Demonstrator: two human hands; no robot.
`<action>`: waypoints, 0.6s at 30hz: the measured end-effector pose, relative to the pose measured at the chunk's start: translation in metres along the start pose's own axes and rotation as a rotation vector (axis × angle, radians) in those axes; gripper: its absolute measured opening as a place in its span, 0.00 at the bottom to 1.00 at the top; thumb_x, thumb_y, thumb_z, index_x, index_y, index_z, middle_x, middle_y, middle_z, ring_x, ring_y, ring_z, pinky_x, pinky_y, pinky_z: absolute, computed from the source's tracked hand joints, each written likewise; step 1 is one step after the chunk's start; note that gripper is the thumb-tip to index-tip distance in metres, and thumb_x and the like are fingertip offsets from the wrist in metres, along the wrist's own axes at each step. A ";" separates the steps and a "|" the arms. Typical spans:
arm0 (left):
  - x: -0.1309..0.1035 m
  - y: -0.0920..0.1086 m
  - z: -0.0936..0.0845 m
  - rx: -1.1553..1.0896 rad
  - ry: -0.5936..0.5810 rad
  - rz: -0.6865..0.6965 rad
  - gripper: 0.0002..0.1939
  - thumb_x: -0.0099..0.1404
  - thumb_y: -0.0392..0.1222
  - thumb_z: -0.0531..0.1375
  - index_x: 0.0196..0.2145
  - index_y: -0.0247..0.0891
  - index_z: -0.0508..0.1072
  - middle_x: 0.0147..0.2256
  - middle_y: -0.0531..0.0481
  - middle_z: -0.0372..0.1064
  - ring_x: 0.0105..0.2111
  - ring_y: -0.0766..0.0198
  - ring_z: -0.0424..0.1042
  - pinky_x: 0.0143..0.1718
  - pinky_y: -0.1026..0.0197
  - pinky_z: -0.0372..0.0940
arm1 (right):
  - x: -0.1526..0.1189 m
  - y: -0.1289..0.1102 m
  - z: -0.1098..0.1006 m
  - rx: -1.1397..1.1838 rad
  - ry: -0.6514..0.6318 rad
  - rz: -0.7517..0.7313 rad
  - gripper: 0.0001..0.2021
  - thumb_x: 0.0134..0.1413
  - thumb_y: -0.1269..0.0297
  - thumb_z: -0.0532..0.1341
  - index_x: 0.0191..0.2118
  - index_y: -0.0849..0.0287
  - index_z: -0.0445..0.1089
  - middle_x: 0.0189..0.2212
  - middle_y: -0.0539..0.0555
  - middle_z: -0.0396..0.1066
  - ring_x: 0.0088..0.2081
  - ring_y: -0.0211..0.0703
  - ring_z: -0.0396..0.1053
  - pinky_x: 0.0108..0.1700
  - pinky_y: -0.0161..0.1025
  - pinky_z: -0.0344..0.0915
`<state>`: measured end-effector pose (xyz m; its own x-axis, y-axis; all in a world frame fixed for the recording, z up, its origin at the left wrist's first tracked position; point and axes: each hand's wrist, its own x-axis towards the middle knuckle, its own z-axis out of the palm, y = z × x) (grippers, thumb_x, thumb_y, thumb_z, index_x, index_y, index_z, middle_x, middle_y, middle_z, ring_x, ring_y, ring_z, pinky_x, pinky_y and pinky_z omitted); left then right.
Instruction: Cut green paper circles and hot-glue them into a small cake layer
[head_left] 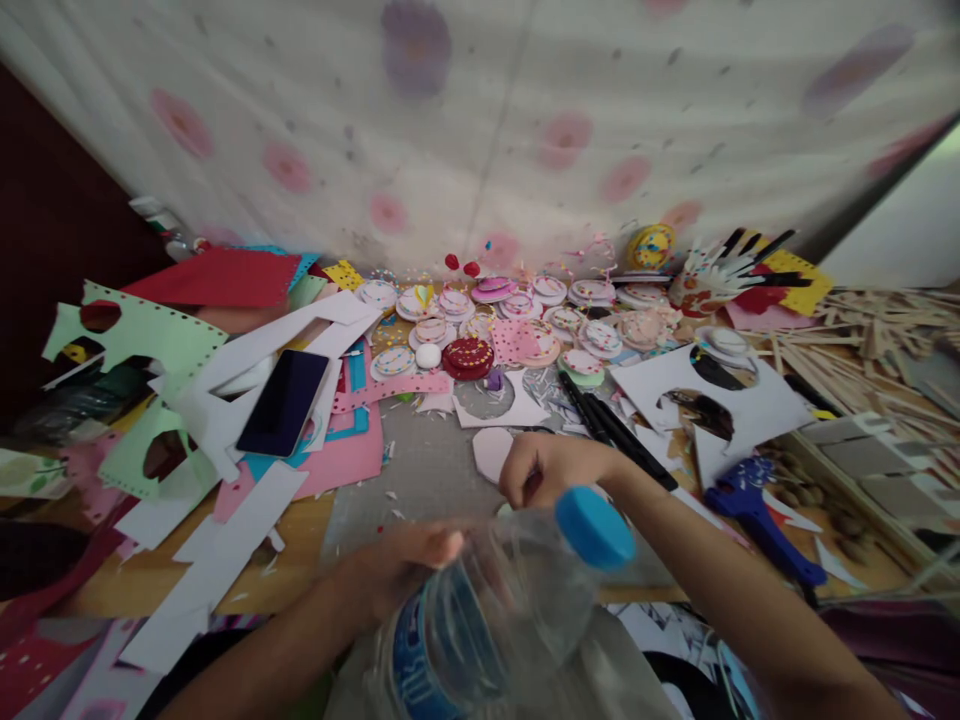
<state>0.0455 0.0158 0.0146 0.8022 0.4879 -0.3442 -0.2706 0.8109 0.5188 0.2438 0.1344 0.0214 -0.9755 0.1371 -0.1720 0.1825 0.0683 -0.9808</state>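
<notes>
Down at the bottom centre of the frame, a clear plastic bottle (pixel 536 600) leans up to the right, its blue cap (pixel 595 527) high and its blue label (pixel 442 650) near the lower edge, all a little blurred! Just left of it comes the left hand (pixel 409 560), thumb at the bottle's edge; the other fingers are hidden, so I can't tell whether they grip it. And look just above the cap: the right hand (pixel 555 465), fingers curled inward, knuckles up, though whether anything is pinched inside I can't tell. Right by those knuckles, at the centre, lies a white paper piece (pixel 491 450), partly covered by the hand, on a grey mat (pixel 420 450) strewn with scraps!

Over to the right of that hand, black pens (pixel 622 435) lie at a slant, and further right sits a blue-handled tool (pixel 780 535) below a white sheet with cut-out holes (pixel 750 400). Wooden sticks (pixel 885 350) pile up at the right edge! Across the middle, a crowd of decorated paper discs (pixel 469 358), one dark red. To the left, a phone (pixel 283 402) rests on paper strips, with green punched paper (pixel 172 340) beyond, and a flowered curtain (pixel 480 120) fills the top.
</notes>
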 end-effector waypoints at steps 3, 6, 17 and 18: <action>-0.001 0.011 0.010 0.102 0.049 -0.122 0.27 0.46 0.57 0.71 0.38 0.34 0.78 0.36 0.45 0.76 0.35 0.59 0.73 0.41 0.61 0.63 | 0.008 -0.010 -0.011 -0.033 -0.143 0.071 0.15 0.41 0.56 0.69 0.22 0.65 0.71 0.16 0.44 0.63 0.20 0.29 0.56 0.22 0.28 0.54; 0.002 0.014 0.014 0.300 0.144 -0.211 0.25 0.48 0.59 0.69 0.37 0.38 0.79 0.38 0.49 0.76 0.40 0.59 0.72 0.45 0.62 0.61 | 0.020 -0.022 -0.014 -0.188 -0.278 0.152 0.13 0.44 0.60 0.69 0.21 0.65 0.71 0.15 0.43 0.63 0.20 0.28 0.56 0.22 0.27 0.54; 0.012 -0.004 0.006 0.343 0.227 -0.105 0.22 0.58 0.56 0.64 0.44 0.39 0.77 0.42 0.48 0.75 0.48 0.55 0.70 0.50 0.58 0.60 | 0.028 -0.073 0.016 -0.986 -0.164 0.301 0.11 0.52 0.66 0.60 0.29 0.66 0.79 0.23 0.57 0.75 0.22 0.40 0.64 0.24 0.37 0.47; 0.011 -0.005 0.004 0.324 0.256 -0.076 0.23 0.58 0.56 0.65 0.46 0.40 0.76 0.42 0.48 0.75 0.49 0.56 0.69 0.50 0.58 0.59 | 0.024 -0.075 0.022 -1.062 -0.103 0.308 0.11 0.53 0.66 0.59 0.30 0.65 0.79 0.24 0.59 0.76 0.23 0.42 0.67 0.24 0.37 0.46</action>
<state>0.0580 0.0160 0.0113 0.6444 0.5278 -0.5532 -0.0012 0.7242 0.6896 0.2041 0.1113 0.0885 -0.8671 0.2144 -0.4497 0.3830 0.8641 -0.3265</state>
